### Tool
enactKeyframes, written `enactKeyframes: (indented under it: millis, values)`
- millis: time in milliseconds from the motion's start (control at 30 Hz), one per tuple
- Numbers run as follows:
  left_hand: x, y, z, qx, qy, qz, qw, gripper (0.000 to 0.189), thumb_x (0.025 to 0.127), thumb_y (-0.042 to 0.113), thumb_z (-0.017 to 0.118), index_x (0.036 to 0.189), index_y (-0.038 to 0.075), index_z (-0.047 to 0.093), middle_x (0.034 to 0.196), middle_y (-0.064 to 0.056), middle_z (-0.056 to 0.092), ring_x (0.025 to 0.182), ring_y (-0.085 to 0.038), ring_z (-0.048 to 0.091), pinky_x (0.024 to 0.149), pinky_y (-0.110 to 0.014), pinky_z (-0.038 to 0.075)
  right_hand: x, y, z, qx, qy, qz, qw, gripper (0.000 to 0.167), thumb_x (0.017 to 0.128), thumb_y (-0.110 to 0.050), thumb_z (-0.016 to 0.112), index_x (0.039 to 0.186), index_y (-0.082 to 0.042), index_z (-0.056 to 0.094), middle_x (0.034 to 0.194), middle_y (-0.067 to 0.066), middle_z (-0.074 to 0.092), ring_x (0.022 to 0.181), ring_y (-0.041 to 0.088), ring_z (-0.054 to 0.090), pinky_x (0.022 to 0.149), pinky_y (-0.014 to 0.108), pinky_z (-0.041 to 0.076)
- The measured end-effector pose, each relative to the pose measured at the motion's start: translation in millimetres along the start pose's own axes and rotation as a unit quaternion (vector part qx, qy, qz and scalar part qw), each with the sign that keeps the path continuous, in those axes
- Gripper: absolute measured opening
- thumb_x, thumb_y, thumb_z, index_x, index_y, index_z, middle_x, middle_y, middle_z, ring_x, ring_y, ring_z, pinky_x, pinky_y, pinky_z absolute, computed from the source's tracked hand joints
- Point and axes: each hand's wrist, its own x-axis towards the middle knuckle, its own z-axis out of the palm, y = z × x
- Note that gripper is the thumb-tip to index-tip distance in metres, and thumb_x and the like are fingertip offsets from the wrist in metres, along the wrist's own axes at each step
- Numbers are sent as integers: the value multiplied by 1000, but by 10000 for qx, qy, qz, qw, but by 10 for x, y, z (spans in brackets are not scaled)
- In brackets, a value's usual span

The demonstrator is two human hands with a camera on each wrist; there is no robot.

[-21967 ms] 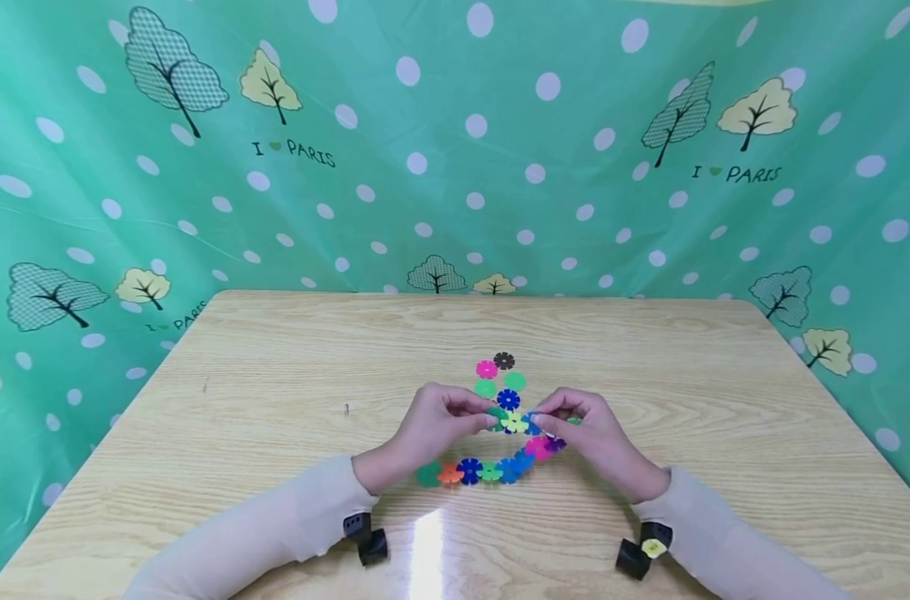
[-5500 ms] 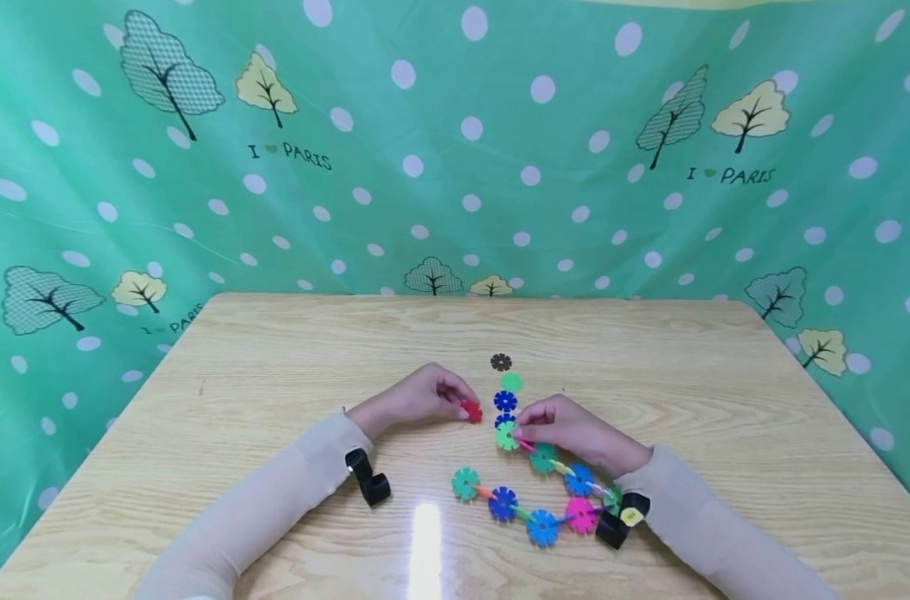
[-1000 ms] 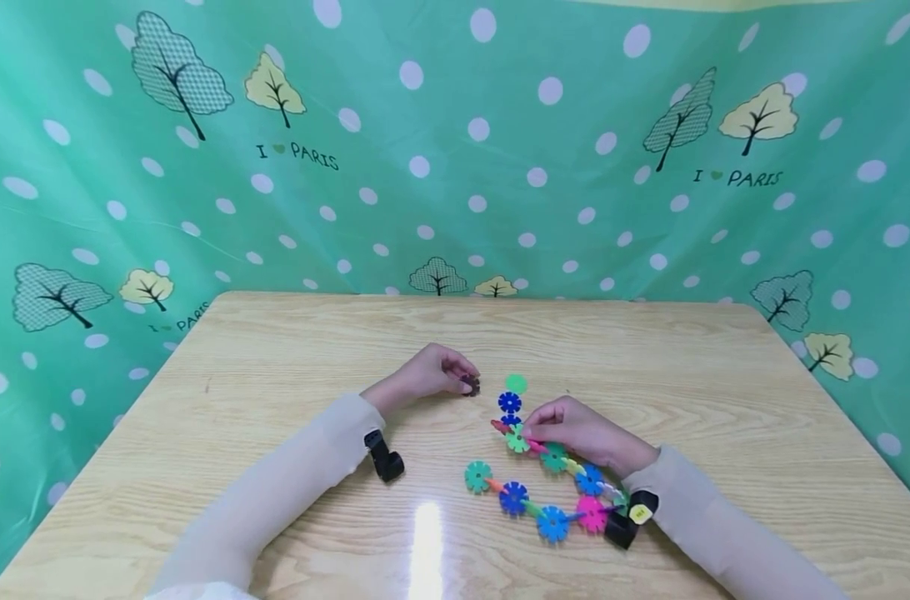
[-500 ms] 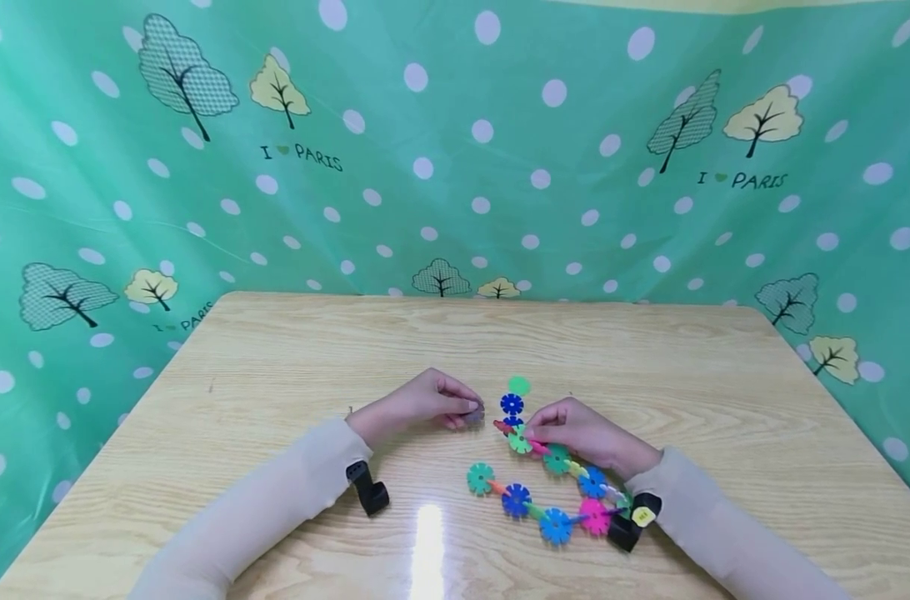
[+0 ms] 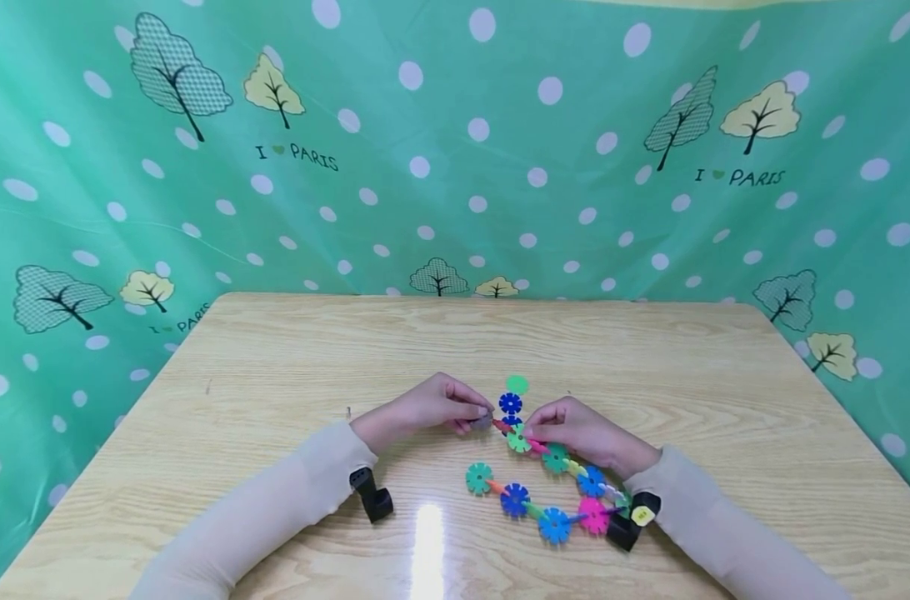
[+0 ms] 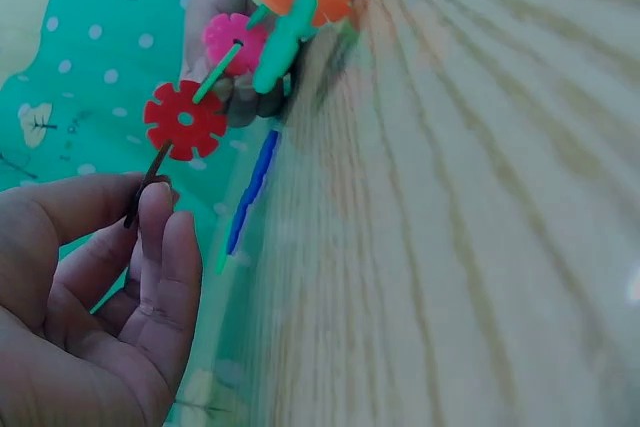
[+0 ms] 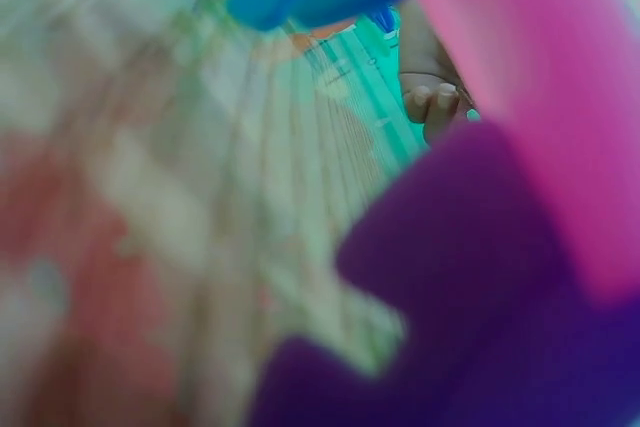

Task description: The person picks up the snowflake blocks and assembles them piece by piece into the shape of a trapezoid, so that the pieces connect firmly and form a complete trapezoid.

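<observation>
My left hand [image 5: 440, 404] pinches a dark notched disc [image 6: 150, 172] between thumb and index finger. The dark disc's edge meets the rim of a red disc [image 6: 185, 119] at the end of a chain of interlocked plastic flower discs. My right hand [image 5: 575, 425] pinches that chain near a light green disc [image 5: 518, 439], just beside the red one. From there the chain curves right under the right wrist and back to a teal disc [image 5: 479, 478]. In the right wrist view, a blurred purple disc [image 7: 450, 227] and pink disc [image 7: 550, 77] cover much of the picture.
Behind the hands lie loose discs: a light green one [image 5: 517, 384], a dark blue one [image 5: 510, 404] and another dark blue one [image 5: 511, 421] partly covered by the chain. The wooden table [image 5: 290, 358] ends at a green polka-dot curtain [image 5: 380, 108].
Earlier my left hand held the red disc, now on the chain's end. The dark disc left the table in my left hand, which came nearer and right to the red disc. The right hand stays put lately.
</observation>
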Motion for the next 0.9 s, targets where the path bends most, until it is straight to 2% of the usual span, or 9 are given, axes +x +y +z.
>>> enactKeyframes:
  millis: [200, 433, 533, 900]
  values:
    - [27, -19, 33, 35, -23, 240, 9997, 24, 90, 8, 63, 109, -4, 67, 98, -13, 71, 65, -6, 59, 62, -21, 53, -4, -3, 17, -105, 137, 28, 9998, 29, 91, -16, 63, 100, 11, 66, 84, -1, 69, 79, 9, 60, 73, 21, 50]
    - [21, 22, 112, 58, 669, 185, 9976, 20, 83, 9, 70, 100, -2, 70, 89, -11, 72, 62, -9, 61, 61, -25, 55, -18, 22, 22, -132, 414, -18, 9991, 32, 88, -19, 67, 101, 11, 67, 86, 2, 71, 80, 10, 63, 74, 23, 52]
    - [11, 19, 139, 52, 854, 217, 9961, 17, 83, 7, 70, 97, -3, 70, 87, -11, 72, 63, -10, 62, 61, -25, 55, -9, 41, 19, -113, 485, -45, 9988, 33, 87, -20, 68, 101, 10, 67, 88, 4, 72, 81, 11, 64, 74, 23, 53]
    - [4, 1, 191, -154, 1077, 234, 9938, 15, 85, 6, 68, 97, -4, 70, 87, -12, 72, 68, -9, 64, 64, -27, 57, -28, 27, 51, -88, 646, -151, 9978, 29, 88, -11, 66, 102, 15, 65, 91, 12, 72, 79, 8, 66, 72, 22, 54]
